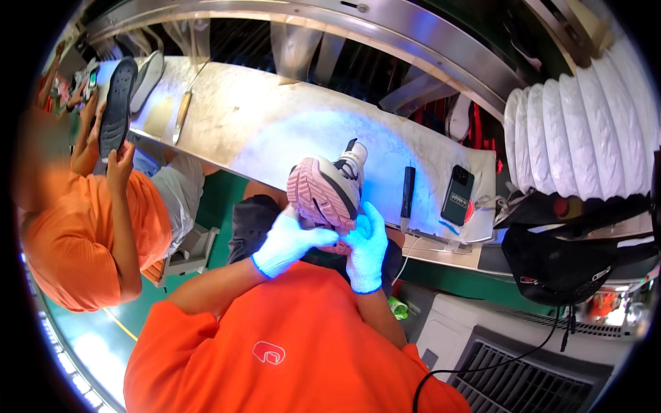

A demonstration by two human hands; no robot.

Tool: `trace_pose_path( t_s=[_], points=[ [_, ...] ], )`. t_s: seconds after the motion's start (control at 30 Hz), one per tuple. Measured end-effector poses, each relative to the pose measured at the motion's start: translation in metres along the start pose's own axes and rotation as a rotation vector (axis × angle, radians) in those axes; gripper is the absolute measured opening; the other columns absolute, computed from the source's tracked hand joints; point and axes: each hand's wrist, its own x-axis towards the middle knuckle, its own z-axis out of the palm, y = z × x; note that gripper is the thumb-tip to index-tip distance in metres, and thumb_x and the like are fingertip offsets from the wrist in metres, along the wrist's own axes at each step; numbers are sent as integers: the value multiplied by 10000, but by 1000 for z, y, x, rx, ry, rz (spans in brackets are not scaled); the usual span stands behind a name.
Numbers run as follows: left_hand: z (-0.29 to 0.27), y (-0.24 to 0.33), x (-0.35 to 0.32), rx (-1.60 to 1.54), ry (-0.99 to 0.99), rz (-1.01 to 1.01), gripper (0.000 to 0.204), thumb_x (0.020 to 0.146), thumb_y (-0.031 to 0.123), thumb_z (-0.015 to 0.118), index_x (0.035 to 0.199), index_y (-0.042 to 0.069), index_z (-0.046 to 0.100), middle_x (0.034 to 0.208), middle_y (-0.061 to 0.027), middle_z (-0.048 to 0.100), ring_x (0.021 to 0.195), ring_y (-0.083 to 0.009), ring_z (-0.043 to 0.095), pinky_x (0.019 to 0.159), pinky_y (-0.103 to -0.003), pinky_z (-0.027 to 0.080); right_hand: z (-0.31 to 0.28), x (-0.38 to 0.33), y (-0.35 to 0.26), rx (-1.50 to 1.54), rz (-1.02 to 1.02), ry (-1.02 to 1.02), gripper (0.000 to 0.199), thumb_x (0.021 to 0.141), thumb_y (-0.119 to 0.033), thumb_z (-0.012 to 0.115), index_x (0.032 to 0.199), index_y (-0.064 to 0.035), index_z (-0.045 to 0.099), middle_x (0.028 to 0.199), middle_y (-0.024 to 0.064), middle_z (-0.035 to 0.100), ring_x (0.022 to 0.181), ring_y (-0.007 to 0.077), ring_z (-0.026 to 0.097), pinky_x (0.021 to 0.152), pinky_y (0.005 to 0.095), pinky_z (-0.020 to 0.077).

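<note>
A sneaker (323,189) with a pink sole and a white and black upper is held up over the near edge of the worktable, its sole tilted toward me. My left hand (292,241), in a white knitted glove, grips its lower left side. On the lower right, my gloved right hand (366,244) holds the same shoe, with fingers closed against it. Both gloves look bluish in the light falling on this spot. The side of the shoe that faces the table is hidden.
On the worktable (213,103), a black-handled tool (408,193) and a dark phone (458,196) lie to the right, a yellow-handled tool (183,115) far left. A seated co-worker (103,227) holds a dark sole (118,103). A white duct (578,134) and black bag (558,261) are at right.
</note>
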Motion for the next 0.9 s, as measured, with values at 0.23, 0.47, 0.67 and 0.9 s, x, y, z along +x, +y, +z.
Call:
trace_pose_path(
  t_s=[0.23,0.47,0.67,0.9],
  points=[
    [8,-5,5,-78,-19,46,673,844,54,946,1449,-38,665,1321,-104,778,1194,-198,748,1062,-380,618,0,-7,3,-23,-51,-11,787,861,81,778,1602,39,520,1397,104,666,1263,220,663,1087,359,574],
    [11,-15,9,77,-91,100,835,759,98,1037,1490,-39,658,1363,-103,777,1243,-186,729,1135,-354,565,-27,-35,-100,-276,-591,-106,1149,754,-387,1064,1611,72,451,1609,217,573,1553,359,526,1336,493,372],
    [1,1,18,799,-208,98,753,673,500,1045,1100,-5,686,1023,-140,724,950,-283,733,866,-407,587,38,-46,-143,-524,-333,-210,783,914,-135,943,1541,108,541,1510,251,673,1369,336,690,1182,462,547],
    [-13,17,6,658,-153,395,655,645,386,1040,1019,51,620,970,-127,640,830,-333,686,755,-421,561,61,-46,-107,-838,-799,-214,708,953,-395,916,1385,95,640,1371,270,728,1302,420,725,1126,505,572]
  ],
)
